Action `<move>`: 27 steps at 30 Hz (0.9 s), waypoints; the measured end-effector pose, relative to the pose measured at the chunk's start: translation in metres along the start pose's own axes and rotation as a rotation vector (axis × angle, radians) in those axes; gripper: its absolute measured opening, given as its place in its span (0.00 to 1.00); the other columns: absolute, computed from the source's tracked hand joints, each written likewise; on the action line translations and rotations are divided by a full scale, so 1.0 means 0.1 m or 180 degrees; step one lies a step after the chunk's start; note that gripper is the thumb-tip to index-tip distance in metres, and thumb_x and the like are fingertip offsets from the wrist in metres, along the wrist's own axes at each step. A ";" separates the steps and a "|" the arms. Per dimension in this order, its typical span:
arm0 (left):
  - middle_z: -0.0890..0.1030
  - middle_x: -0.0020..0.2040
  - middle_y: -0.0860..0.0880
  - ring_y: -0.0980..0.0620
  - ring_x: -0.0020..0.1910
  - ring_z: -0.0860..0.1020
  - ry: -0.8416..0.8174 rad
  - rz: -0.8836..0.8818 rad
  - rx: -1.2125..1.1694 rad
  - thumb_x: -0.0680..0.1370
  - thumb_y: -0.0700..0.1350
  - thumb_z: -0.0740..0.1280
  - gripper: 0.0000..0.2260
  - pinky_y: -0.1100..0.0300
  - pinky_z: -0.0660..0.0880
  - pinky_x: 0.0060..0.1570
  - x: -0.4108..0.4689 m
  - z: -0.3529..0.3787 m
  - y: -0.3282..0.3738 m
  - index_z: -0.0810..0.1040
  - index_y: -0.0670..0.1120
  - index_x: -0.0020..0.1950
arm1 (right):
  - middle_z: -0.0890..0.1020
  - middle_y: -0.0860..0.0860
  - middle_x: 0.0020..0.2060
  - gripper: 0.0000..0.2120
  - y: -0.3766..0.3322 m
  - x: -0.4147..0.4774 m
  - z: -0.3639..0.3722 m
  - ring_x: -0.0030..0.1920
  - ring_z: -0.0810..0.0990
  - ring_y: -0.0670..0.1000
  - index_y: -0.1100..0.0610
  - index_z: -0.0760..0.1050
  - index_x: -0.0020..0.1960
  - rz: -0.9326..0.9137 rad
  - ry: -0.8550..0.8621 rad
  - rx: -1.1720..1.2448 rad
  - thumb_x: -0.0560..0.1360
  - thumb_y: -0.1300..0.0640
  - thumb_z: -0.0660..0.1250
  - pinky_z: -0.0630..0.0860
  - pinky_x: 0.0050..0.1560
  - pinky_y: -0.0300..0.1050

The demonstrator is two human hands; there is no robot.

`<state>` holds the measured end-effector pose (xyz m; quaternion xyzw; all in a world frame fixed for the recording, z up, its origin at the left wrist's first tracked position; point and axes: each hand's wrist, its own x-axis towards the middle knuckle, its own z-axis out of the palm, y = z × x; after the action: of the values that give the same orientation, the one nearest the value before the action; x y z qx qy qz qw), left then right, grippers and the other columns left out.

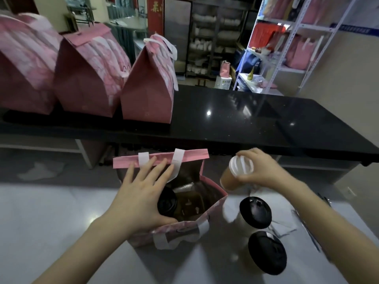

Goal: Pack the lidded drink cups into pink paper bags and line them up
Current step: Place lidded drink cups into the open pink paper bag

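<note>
Gripping white-lidded cup [240, 167] beside open bag [178, 229]

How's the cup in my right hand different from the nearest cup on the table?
The held cup has a white lid; the nearest table cup has a black one. The held cup is tilted, gripped by the right hand; the nearest table cup stands upright. Both are lidded.

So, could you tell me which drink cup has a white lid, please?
The cup in the right hand; the bagged cup and the two table cups have black lids.
</note>
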<state>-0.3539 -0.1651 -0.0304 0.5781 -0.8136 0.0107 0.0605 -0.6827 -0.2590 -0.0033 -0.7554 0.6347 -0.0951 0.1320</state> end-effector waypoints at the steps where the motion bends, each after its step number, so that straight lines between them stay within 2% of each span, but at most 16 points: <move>1: 0.40 0.79 0.55 0.55 0.73 0.29 -0.0004 -0.0002 -0.0007 0.60 0.80 0.53 0.55 0.44 0.35 0.72 0.01 0.00 -0.01 0.32 0.56 0.76 | 0.73 0.47 0.57 0.34 -0.13 -0.05 -0.19 0.58 0.75 0.50 0.47 0.72 0.66 -0.0194 0.0076 0.0066 0.61 0.47 0.76 0.71 0.59 0.44; 6: 0.40 0.79 0.54 0.52 0.75 0.33 -0.0111 -0.0011 0.0026 0.61 0.79 0.56 0.56 0.43 0.34 0.72 0.09 0.02 -0.02 0.35 0.53 0.77 | 0.75 0.46 0.56 0.34 -0.79 -0.36 -1.10 0.55 0.76 0.47 0.47 0.74 0.64 -0.0943 0.0279 0.0058 0.59 0.45 0.74 0.75 0.59 0.47; 9: 0.42 0.79 0.53 0.51 0.77 0.36 -0.0160 0.0008 -0.0022 0.61 0.79 0.58 0.56 0.41 0.36 0.73 0.13 0.02 -0.03 0.37 0.52 0.78 | 0.75 0.42 0.57 0.33 -1.15 -0.48 -1.29 0.57 0.76 0.44 0.43 0.73 0.64 -0.1234 0.0157 0.0302 0.59 0.42 0.74 0.77 0.56 0.46; 12: 0.45 0.80 0.52 0.50 0.77 0.40 -0.0122 0.0064 -0.0073 0.61 0.78 0.59 0.57 0.39 0.41 0.74 0.14 0.01 -0.05 0.40 0.50 0.78 | 0.74 0.40 0.58 0.32 -1.45 -0.47 -1.10 0.58 0.74 0.42 0.40 0.71 0.64 -0.1472 -0.0281 0.0185 0.60 0.39 0.73 0.75 0.57 0.41; 15: 0.46 0.79 0.53 0.50 0.77 0.41 -0.0102 0.0055 -0.0137 0.61 0.79 0.58 0.56 0.39 0.44 0.74 0.14 0.01 -0.08 0.40 0.51 0.78 | 0.73 0.44 0.59 0.31 -1.62 -0.37 -0.69 0.59 0.73 0.45 0.43 0.71 0.65 -0.1608 -0.0652 -0.0131 0.64 0.44 0.75 0.73 0.61 0.45; 17: 0.44 0.79 0.54 0.51 0.77 0.40 -0.0137 0.0003 -0.0121 0.60 0.80 0.55 0.56 0.40 0.44 0.74 0.14 0.02 -0.10 0.39 0.51 0.78 | 0.72 0.45 0.60 0.32 -1.66 -0.32 -0.44 0.58 0.73 0.47 0.44 0.70 0.67 -0.1609 -0.0805 -0.0404 0.65 0.46 0.75 0.73 0.60 0.48; 20: 0.43 0.79 0.53 0.51 0.77 0.38 -0.0135 -0.0044 -0.0103 0.58 0.81 0.50 0.57 0.41 0.42 0.74 0.12 0.04 -0.12 0.39 0.50 0.78 | 0.70 0.46 0.62 0.34 -1.64 -0.32 -0.13 0.59 0.72 0.49 0.46 0.66 0.69 -0.1703 -0.0795 -0.0978 0.65 0.47 0.73 0.75 0.56 0.49; 22: 0.44 0.79 0.53 0.51 0.77 0.38 -0.0074 -0.0034 -0.0110 0.59 0.81 0.49 0.57 0.42 0.40 0.74 0.10 0.06 -0.12 0.41 0.49 0.78 | 0.68 0.47 0.64 0.35 -1.61 -0.34 0.03 0.61 0.69 0.51 0.45 0.64 0.70 -0.1790 -0.0684 -0.1340 0.66 0.48 0.73 0.76 0.50 0.48; 24: 0.46 0.79 0.53 0.51 0.77 0.38 -0.0037 0.0010 -0.0105 0.59 0.81 0.48 0.57 0.43 0.40 0.74 0.08 0.07 -0.09 0.41 0.49 0.79 | 0.66 0.48 0.65 0.35 -1.58 -0.36 0.15 0.62 0.67 0.52 0.45 0.62 0.71 -0.1882 -0.0612 -0.1600 0.67 0.51 0.73 0.72 0.42 0.45; 27: 0.49 0.79 0.52 0.51 0.77 0.40 0.0040 0.0091 -0.0099 0.58 0.81 0.47 0.57 0.43 0.42 0.74 0.07 0.07 -0.02 0.44 0.48 0.79 | 0.64 0.49 0.68 0.37 -1.55 -0.38 0.25 0.64 0.65 0.53 0.47 0.62 0.72 -0.1986 -0.0612 -0.1835 0.67 0.54 0.73 0.68 0.40 0.44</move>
<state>-0.3549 -0.1729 -0.0367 0.5654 -0.8215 0.0025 0.0744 -0.5374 -0.1946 0.0237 -0.9224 0.3615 0.1214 -0.0609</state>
